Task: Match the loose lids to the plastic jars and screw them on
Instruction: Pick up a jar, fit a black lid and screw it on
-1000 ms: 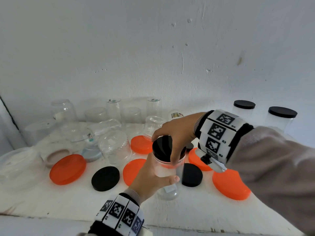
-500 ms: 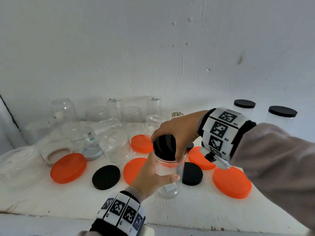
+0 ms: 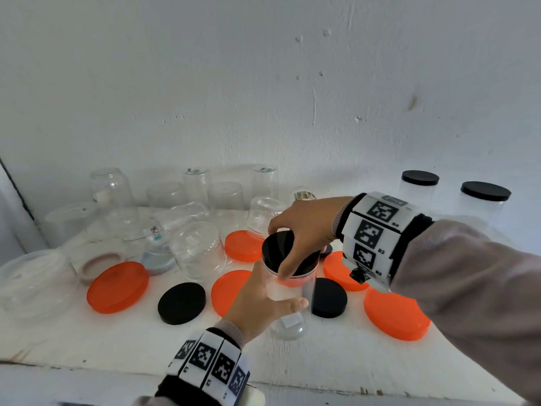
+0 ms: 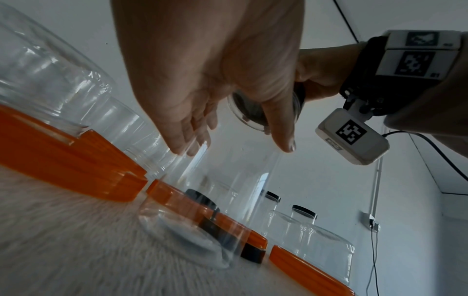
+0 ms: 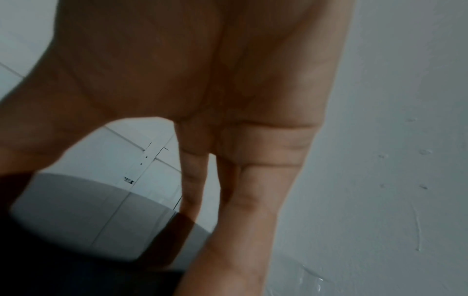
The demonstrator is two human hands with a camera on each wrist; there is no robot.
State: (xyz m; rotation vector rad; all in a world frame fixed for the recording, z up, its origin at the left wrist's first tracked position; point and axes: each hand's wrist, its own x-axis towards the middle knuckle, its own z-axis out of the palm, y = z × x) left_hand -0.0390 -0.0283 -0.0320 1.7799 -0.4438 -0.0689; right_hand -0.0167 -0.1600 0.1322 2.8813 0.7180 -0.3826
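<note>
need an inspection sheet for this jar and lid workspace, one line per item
surface: white painted shelf, chipped at the front edge
job's things: clear jar upright with a black lid on its mouth; two capped jars at back right; loose orange lids and black lids lie flat
clutter: many uncapped clear jars, most upside down
grippers: left hand holds the jar body; right hand grips the lid rim
cables: thin black cable down the wall, left wrist view
surroundings: white wall, scuffed
</note>
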